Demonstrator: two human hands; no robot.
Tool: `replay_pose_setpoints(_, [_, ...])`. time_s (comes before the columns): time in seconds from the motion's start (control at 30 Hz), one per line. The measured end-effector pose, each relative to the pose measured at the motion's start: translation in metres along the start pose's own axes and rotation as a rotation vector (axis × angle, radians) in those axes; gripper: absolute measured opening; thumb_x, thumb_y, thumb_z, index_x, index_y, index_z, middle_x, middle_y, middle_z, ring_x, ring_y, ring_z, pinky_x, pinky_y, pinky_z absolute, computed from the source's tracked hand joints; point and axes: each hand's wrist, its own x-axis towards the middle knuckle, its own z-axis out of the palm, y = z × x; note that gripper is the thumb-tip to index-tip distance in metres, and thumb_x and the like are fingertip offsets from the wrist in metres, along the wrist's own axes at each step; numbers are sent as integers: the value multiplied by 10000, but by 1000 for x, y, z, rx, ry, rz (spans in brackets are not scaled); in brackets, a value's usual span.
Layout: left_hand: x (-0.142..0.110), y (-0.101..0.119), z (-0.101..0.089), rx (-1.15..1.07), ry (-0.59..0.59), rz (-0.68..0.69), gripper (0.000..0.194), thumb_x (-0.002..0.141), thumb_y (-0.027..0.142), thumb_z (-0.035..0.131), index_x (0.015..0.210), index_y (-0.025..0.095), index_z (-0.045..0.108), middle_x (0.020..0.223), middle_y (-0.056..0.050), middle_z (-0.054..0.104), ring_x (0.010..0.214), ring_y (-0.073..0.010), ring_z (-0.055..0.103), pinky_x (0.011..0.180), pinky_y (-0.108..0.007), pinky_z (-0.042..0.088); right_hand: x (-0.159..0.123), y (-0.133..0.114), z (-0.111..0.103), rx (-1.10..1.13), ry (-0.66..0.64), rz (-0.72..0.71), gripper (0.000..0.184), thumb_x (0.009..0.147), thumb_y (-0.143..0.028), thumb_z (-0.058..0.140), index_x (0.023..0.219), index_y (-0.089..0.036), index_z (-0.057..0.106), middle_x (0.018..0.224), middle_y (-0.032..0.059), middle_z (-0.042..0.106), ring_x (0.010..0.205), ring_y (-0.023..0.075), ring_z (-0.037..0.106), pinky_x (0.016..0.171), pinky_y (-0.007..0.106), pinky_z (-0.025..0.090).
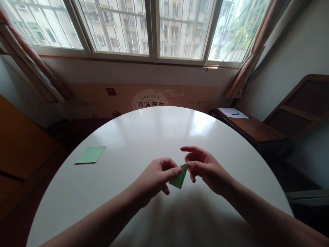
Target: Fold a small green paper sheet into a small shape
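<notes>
A small piece of folded green paper point(180, 178) is held above the white table. My left hand point(160, 173) pinches it on its left side, thumb on top and fingers behind. At the paper's upper right corner, the thumb of my right hand point(203, 166) presses against a finger, while its index finger stretches out to the left. Part of the paper is hidden behind my left thumb. Over to the left, a stack of light green paper squares point(91, 155) lies flat on the table.
The round white table point(144, 133) has a glossy top that reflects the windows. Beyond its right edge stands a brown wooden side table point(264, 132) with a white sheet point(226, 112) and a dark pen point(235, 114). A printed cardboard panel point(200, 94) stands below the windows.
</notes>
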Motion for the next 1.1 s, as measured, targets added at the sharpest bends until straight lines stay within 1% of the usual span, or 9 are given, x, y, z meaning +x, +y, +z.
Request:
replay_pose_setpoints(0.07, [0,2,-2,2,40,18,283,791,397,721,796,128,631,732,-34,612,659,-142,569,453,-182,447,-1,-1,2,16,62,6,413,766,-148,737,1167,-224,678,776,-24,583,558,80,513,455,193,491])
replay_pose_setpoints(0.13, [0,4,-3,-10,81,32,277,803,393,707,817,123,648,744,-40,614,666,-141,561,460,-181,449,-1,-3,3,24,84,9,423,754,-136,722,1166,-222,679,787,-20,582,573,85,512,461,196,491])
replay_pose_setpoints(0.2, [0,4,-3,-27,120,53,287,810,407,690,823,122,657,737,-36,599,655,-139,546,459,-185,451,-1,-4,4,17,76,14,428,746,-127,704,1163,-221,682,775,-22,576,570,87,506,464,200,491])
replay_pose_setpoints(0.3, [3,2,-3,-31,151,97,302,816,426,667,808,125,660,705,-25,567,634,-139,525,450,-196,453,-2,-3,4,-21,26,46,449,725,-109,670,1159,-224,688,760,-25,565,563,90,492,469,214,500])
replay_pose_setpoints(0.43, [6,-3,-4,54,143,159,279,816,399,648,771,124,656,653,-14,551,582,-134,516,449,-212,453,-2,-2,5,-45,-24,72,470,705,-117,650,1158,-238,682,789,-16,574,619,114,513,512,242,519])
replay_pose_setpoints(0.57, [6,-7,-3,168,126,213,258,834,375,627,766,130,671,635,-19,590,537,-132,524,454,-231,455,-3,-2,8,-58,4,22,419,709,-156,688,1121,-231,667,772,-13,585,676,136,531,557,251,504])
replay_pose_setpoints(0.77, [2,-8,1,348,146,247,219,857,329,623,761,155,714,711,-40,688,624,-157,592,533,-236,457,-3,2,9,-136,-28,39,424,743,-137,710,1150,-211,618,740,-21,585,659,130,523,568,249,456])
replay_pose_setpoints(0.93, [1,-9,2,371,122,237,209,858,307,621,762,160,734,688,-26,694,583,-142,575,541,-235,433,-5,2,11,-142,-26,65,477,737,-130,691,1193,-206,575,719,-35,568,631,122,508,566,248,429])
replay_pose_setpoints(1.1, [1,-10,4,392,105,259,246,880,341,603,778,165,742,698,-28,696,572,-142,561,532,-238,414,-5,1,14,-132,15,87,524,689,-128,666,1195,-199,550,686,-50,533,608,116,475,545,235,388])
